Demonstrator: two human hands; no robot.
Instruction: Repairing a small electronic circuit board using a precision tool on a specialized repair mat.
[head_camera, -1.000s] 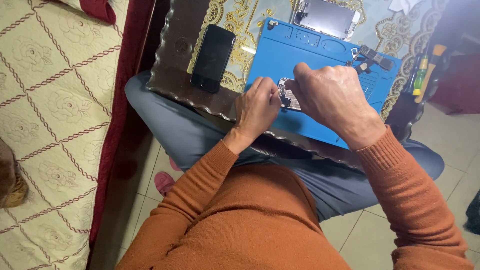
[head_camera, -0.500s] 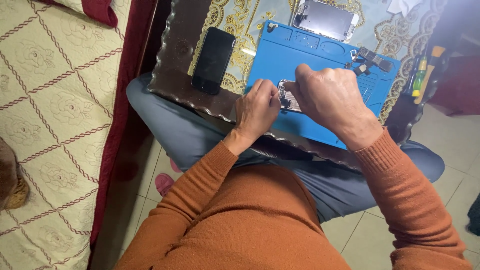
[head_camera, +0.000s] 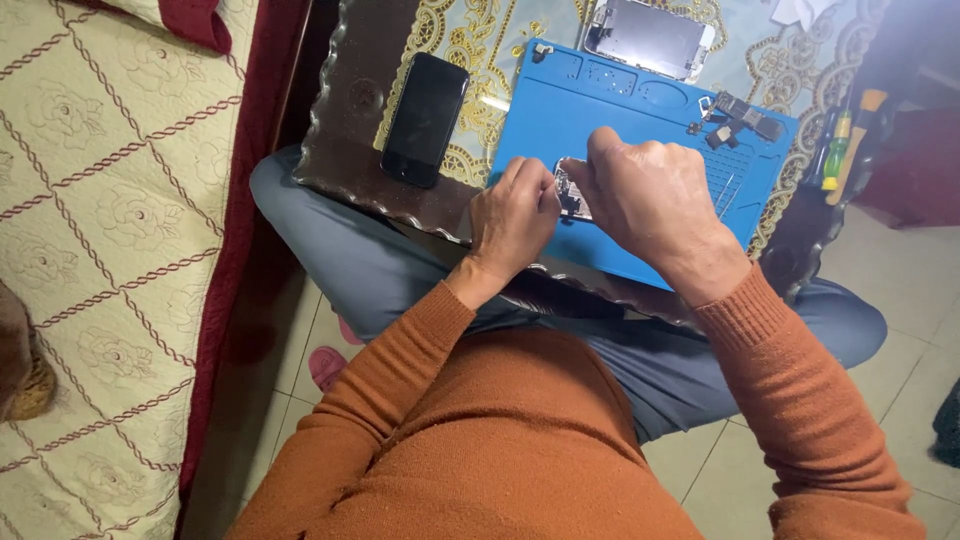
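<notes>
My left hand (head_camera: 515, 215) and my right hand (head_camera: 645, 195) meet over a blue work mat (head_camera: 620, 110) on a dark table. Between the fingers of both hands sits a small opened phone body (head_camera: 570, 190) with exposed metal parts; both hands grip it, and most of it is hidden by my fingers. Both arms wear orange knit sleeves.
A black phone (head_camera: 425, 118) lies face up left of the mat. A detached white screen panel (head_camera: 650, 35) rests at the mat's far edge, small dark parts (head_camera: 740, 115) at its right corner. Screwdrivers (head_camera: 850, 140) lie at the table's right edge. A patterned bed cover (head_camera: 110, 230) fills the left.
The hands stay together on the phone body with only small finger shifts. The view has shifted slightly, nothing else on the table moved.
</notes>
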